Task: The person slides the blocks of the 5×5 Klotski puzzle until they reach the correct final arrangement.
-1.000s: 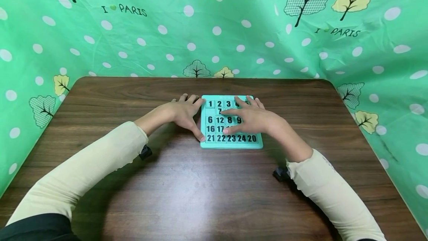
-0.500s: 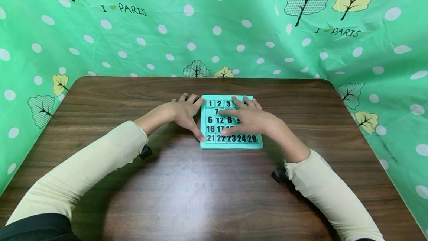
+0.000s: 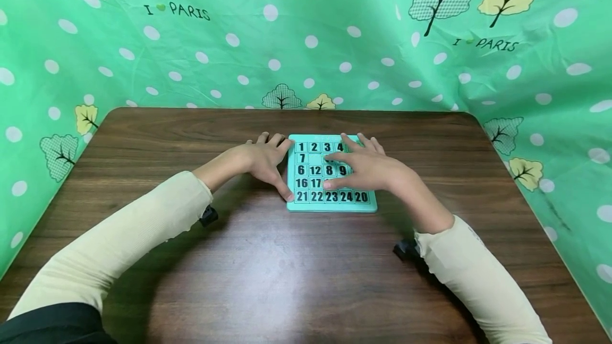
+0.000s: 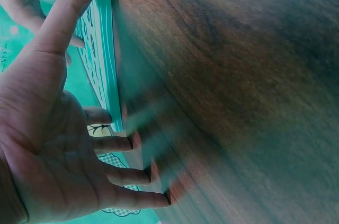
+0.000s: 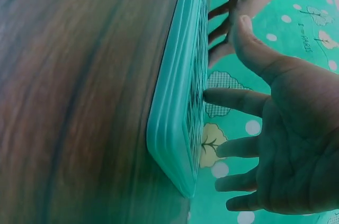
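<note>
A turquoise sliding number puzzle (image 3: 334, 208) lies flat on the table, with black numbers on its tiles. The 7 tile (image 3: 302, 158) sits at the left end of the second row, and a gap shows just right of it. My left hand (image 3: 263, 164) braces the puzzle's left side, thumb at the near corner and index finger by the far one; its other fingertips rest on the tabletop. Over the right half spreads my right hand (image 3: 370, 170), its straight index fingertip touching a second-row tile in the right wrist view. This hand hides several tiles.
The brown wood-grain table (image 3: 248, 280) extends around the puzzle. A green dotted curtain (image 3: 306, 25) with printed trees hangs behind and at both sides. Black wrist cameras (image 3: 404, 250) hang under both pale sleeves.
The 7 tile has slid left from the second column into the first, leaving the gap on its right. My right hand moved left with it, then back right. My left hand stays put.
</note>
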`<state>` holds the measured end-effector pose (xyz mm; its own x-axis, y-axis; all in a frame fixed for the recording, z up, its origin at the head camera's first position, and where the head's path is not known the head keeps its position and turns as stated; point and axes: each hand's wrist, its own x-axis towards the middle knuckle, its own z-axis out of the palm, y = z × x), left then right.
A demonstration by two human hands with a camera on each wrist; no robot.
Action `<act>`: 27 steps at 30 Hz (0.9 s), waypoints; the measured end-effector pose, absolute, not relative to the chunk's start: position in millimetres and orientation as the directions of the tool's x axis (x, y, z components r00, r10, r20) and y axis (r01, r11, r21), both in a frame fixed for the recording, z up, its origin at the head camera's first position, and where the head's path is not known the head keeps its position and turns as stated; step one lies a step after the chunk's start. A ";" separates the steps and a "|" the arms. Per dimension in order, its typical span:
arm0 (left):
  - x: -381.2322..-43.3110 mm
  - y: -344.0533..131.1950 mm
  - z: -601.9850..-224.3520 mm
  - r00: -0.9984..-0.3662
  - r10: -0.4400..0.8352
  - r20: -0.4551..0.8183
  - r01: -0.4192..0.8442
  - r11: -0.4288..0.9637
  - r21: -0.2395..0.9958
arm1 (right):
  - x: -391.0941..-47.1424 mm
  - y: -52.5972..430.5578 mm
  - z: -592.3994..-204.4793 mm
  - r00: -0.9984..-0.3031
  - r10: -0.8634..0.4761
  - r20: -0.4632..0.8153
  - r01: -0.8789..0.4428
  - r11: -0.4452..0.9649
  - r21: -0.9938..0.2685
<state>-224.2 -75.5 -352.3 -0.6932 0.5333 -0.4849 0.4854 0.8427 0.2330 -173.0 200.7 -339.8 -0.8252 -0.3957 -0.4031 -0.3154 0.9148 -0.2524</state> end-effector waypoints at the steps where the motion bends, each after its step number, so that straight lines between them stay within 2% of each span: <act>1: -224.1 -75.4 -352.1 -0.694 0.532 -0.486 0.485 0.844 0.231 | -172.9 201.7 -339.7 -0.824 -0.396 -0.405 -0.317 0.915 -0.251; 12: -224.2 -77.8 -351.7 -0.695 0.529 -0.487 0.485 0.845 0.226 | -173.1 190.1 -343.7 -0.799 -0.432 -0.418 -0.367 0.902 -0.229; 27: -224.3 -75.8 -353.1 -0.691 0.521 -0.500 0.471 0.850 0.234 | -145.6 217.6 -335.8 -0.806 -0.434 -0.401 -0.343 0.896 -0.280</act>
